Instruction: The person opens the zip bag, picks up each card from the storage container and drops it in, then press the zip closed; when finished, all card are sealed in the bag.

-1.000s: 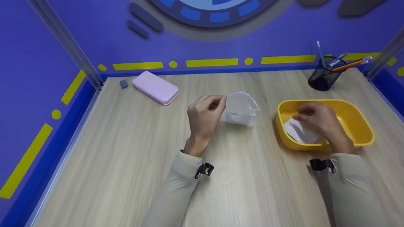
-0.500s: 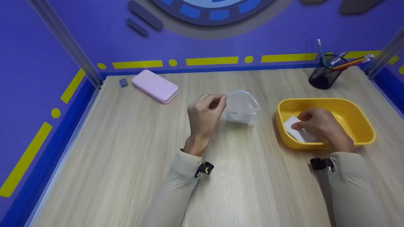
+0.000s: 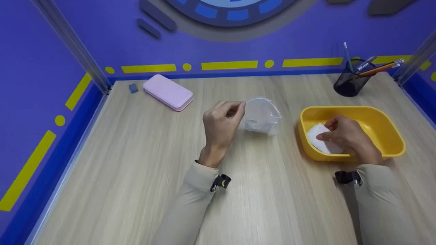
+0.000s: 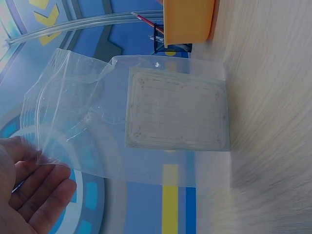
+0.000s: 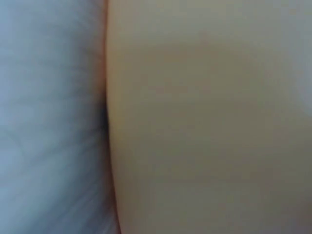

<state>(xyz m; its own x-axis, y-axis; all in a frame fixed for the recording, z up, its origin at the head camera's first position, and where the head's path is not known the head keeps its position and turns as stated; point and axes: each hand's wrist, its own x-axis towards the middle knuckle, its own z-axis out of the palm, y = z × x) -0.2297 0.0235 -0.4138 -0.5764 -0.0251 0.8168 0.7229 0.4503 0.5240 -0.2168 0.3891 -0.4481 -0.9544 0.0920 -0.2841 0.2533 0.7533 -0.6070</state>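
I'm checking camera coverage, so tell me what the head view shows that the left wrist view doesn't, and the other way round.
Only the head view shows the right hand on white cards in the yellow plastic tray, the pink rectangular case and the small grey eraser.

Only the left wrist view shows the lined card inside the clear plastic zip bag.

Both show the left hand pinching that clear plastic zip bag, the yellow plastic tray and the black mesh pencil cup.

So there's a clear zip bag point(image 3: 260, 115) held up off the table by its open top edge, pinched in the left hand point(image 3: 220, 126), with a pale card already sitting flat inside it. Over in the yellow tray point(image 3: 381, 127), a small stack of white cards point(image 3: 318, 141) lies tilted against the near wall, under the right hand point(image 3: 345, 134).
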